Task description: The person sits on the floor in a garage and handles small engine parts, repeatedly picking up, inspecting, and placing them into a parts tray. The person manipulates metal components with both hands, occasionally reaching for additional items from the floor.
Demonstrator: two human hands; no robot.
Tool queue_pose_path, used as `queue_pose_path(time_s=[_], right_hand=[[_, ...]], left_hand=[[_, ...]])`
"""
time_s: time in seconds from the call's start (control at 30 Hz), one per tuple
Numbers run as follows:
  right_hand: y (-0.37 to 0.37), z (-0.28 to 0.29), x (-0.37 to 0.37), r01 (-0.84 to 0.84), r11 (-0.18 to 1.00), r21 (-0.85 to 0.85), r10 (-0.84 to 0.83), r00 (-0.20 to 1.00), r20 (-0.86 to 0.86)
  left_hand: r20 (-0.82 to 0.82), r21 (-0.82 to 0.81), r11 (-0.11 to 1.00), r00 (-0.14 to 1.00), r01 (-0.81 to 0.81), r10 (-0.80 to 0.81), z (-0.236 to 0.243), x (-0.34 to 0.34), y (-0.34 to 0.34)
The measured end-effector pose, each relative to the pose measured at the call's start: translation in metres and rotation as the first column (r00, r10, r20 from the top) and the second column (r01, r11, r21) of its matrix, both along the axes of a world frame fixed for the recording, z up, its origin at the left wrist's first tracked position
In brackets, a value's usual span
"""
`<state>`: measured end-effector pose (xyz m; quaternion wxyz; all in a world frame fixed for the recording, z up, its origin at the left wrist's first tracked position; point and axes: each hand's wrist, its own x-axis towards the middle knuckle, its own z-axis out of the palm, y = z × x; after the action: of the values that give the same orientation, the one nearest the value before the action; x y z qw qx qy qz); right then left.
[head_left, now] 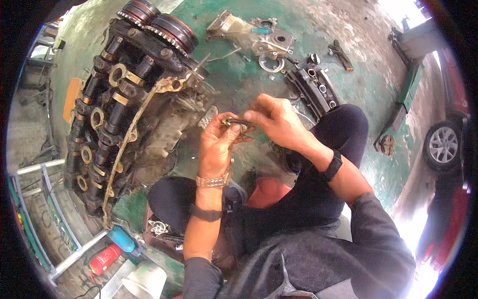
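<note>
In front of my knees, my left hand [217, 142] is closed round a small dark metal part [238, 122], with the thumb pressed along it. My right hand [279, 119] comes in from the right, its fingers curled and pinched at the far end of that part; the fingertips are slightly blurred. The part's exact kind is too small and covered to tell. To the left of both hands stands an engine's cylinder head [107, 119] with two camshafts lying in it and toothed cam sprockets [172, 34] at its far end.
On the green floor ahead lie a metal engine cover [279, 42], a black valve cover [311, 87] and a dark hand tool [341, 55]. A lift arm [406, 94] and a red car's wheel [442, 144] are right. Lower left are a red cylinder [104, 259] and a white bucket [145, 281].
</note>
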<state>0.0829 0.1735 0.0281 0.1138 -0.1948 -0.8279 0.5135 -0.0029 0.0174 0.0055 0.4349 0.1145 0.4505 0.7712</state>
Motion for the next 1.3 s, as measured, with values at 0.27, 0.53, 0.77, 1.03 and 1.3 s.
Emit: queue_pose_path(time_s=[0.27,0.53,0.77,1.03,1.3], right_hand=[[-0.003,-0.002,-0.003,-0.077,0.997,-0.022,0.073,0.984,-0.165],[-0.006,-0.007,-0.003,-0.095,0.989,0.117,0.116,0.977,-0.180],[-0.007,-0.010,0.001,-0.074,0.986,0.152,0.108,0.967,-0.230],[-0.005,-0.009,0.007,-0.139,0.982,0.126,0.169,0.947,-0.272],[-0.007,-0.005,0.005,-0.107,0.994,0.018,0.108,0.973,-0.201]], left_hand=[[-0.014,0.046,0.991,0.992,-0.123,0.123,-0.003,-0.006,0.002],[-0.189,-0.165,0.978,0.977,-0.129,0.096,0.001,0.002,0.001],[-0.441,-0.390,0.904,0.897,-0.176,-0.015,0.012,0.003,0.005],[-0.436,-0.249,0.947,0.897,-0.202,0.076,-0.008,0.003,0.006],[-0.553,-0.353,0.900,0.833,-0.257,0.021,-0.003,0.006,0.008]])
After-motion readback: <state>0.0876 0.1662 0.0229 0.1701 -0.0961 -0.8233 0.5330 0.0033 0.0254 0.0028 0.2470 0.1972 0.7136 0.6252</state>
